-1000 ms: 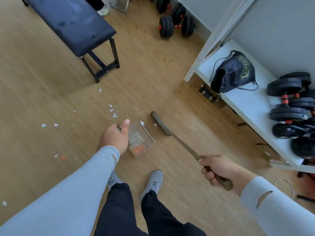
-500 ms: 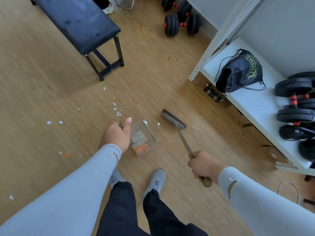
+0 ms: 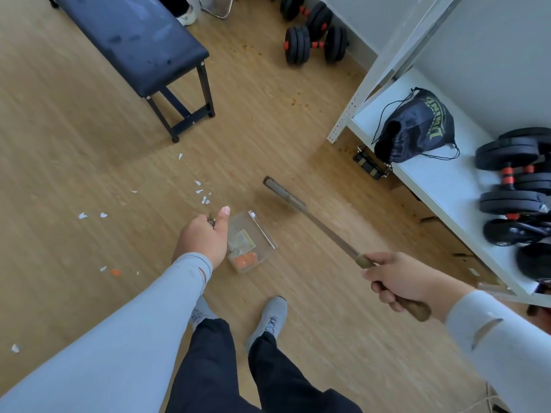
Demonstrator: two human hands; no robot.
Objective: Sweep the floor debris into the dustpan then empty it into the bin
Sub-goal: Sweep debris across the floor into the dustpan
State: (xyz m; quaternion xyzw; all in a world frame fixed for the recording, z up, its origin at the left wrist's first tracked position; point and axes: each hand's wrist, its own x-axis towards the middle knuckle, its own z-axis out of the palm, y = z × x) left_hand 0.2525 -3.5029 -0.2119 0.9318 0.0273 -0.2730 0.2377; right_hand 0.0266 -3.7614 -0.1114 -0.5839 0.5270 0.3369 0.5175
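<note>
Just beyond the person's grey shoes, the clear dustpan sits low over the wooden floor, with orange and pale scraps lying inside it. On the near-left side of the dustpan, the left hand is curled round its handle, thumb stretched forward along the top; the handle itself is mostly hidden by the fingers. To the right of the dustpan, the right hand grips the wooden end of the broom, whose long shaft slants up and away from that hand to a narrow head lying just right of and beyond the dustpan, apart from its rim. Whether the head touches the floor cannot be told.

Left of and beyond the dustpan, white paper bits are scattered on the boards, the nearest cluster just past the left thumb. More bits lie further left of the dustpan, along with an orange scrap near the left sleeve.

Well beyond the dustpan stands a dark padded bench. Right of the dustpan, a white shelf carries a black drawstring bag and black dumbbells; another dumbbell pair rests on the floor far beyond the dustpan.
</note>
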